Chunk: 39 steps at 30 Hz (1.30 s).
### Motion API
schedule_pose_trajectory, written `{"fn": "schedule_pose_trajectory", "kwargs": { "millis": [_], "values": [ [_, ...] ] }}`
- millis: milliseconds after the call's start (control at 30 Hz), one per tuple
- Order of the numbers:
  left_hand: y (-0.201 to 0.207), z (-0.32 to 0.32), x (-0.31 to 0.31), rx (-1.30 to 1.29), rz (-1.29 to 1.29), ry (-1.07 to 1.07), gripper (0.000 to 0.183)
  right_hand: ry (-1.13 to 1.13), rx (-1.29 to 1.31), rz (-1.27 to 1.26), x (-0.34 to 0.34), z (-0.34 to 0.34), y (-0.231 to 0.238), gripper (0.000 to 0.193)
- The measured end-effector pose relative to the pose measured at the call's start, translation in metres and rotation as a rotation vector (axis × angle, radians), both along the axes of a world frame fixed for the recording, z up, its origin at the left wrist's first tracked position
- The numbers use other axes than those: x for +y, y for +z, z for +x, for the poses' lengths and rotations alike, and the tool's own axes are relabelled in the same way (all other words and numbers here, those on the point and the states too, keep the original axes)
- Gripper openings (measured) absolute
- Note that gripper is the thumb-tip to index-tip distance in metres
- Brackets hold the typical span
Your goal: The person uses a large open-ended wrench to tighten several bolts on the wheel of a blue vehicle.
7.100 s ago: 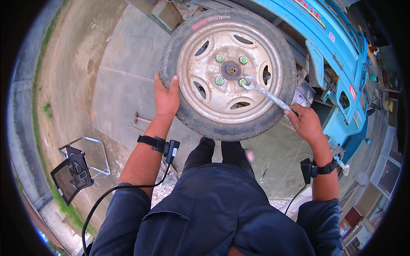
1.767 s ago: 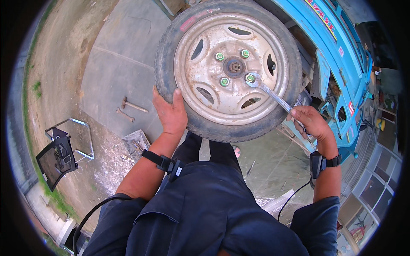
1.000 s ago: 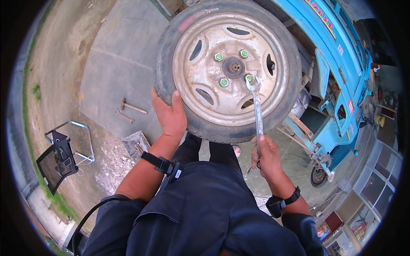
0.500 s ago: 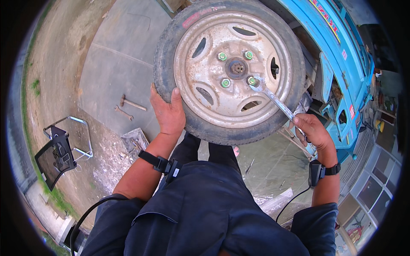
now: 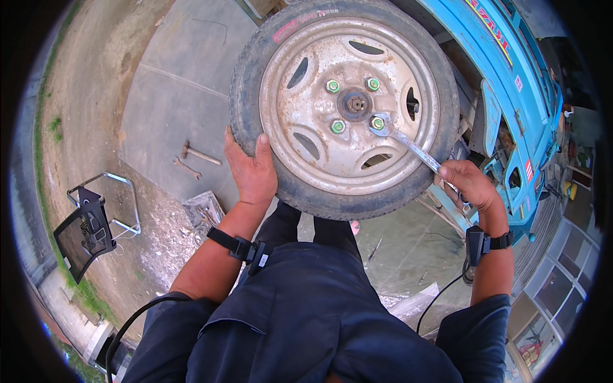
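A worn tyre (image 5: 255, 76) on a rusty cream steel rim (image 5: 300, 127) hangs on a blue vehicle (image 5: 511, 96). Several green-tinted lug nuts ring the hub (image 5: 355, 102). My left hand (image 5: 251, 169) presses flat against the tyre's lower left side. My right hand (image 5: 467, 185) grips the lower end of a silver spanner (image 5: 408, 145). The spanner's head sits on the lower right lug nut (image 5: 378, 123), and its handle slants down to the right.
A hammer (image 5: 199, 154) and a small wrench (image 5: 187, 168) lie on the concrete to the left. A grey block with bits (image 5: 203, 210) sits nearer my legs. A metal stand with a dark screen (image 5: 86, 230) is at far left. Glazed doors (image 5: 543, 306) show at lower right.
The spanner handle swung from pointing down back out to the lower right, my right hand moving with it. My left hand stayed on the tyre.
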<state>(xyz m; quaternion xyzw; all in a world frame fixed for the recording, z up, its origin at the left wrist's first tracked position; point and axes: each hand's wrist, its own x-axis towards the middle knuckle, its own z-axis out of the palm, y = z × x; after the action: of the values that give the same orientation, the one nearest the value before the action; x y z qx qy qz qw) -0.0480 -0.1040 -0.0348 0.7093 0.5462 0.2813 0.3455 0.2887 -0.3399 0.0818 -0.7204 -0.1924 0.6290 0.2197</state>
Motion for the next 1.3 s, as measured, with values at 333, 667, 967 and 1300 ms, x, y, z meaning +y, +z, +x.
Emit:
{"fn": "schedule_pose_trajectory", "kwargs": {
  "millis": [333,667,967,1300],
  "values": [
    [0.002,0.000,0.004,-0.007,0.011,0.003,0.080,-0.119,-0.015,0.015,-0.011,-0.018,-0.009,0.038],
    [0.005,0.002,0.005,-0.037,-0.008,0.003,0.077,-0.477,0.039,0.034,-0.029,-0.103,-0.025,0.036],
    [0.003,0.000,0.006,-0.057,-0.023,0.017,0.077,-0.842,0.090,0.092,-0.007,-0.190,-0.033,0.033],
    [-0.004,-0.003,-0.007,-0.021,0.034,0.005,0.079,-0.770,0.058,0.153,-0.016,-0.184,-0.040,0.041]
  ]
}}
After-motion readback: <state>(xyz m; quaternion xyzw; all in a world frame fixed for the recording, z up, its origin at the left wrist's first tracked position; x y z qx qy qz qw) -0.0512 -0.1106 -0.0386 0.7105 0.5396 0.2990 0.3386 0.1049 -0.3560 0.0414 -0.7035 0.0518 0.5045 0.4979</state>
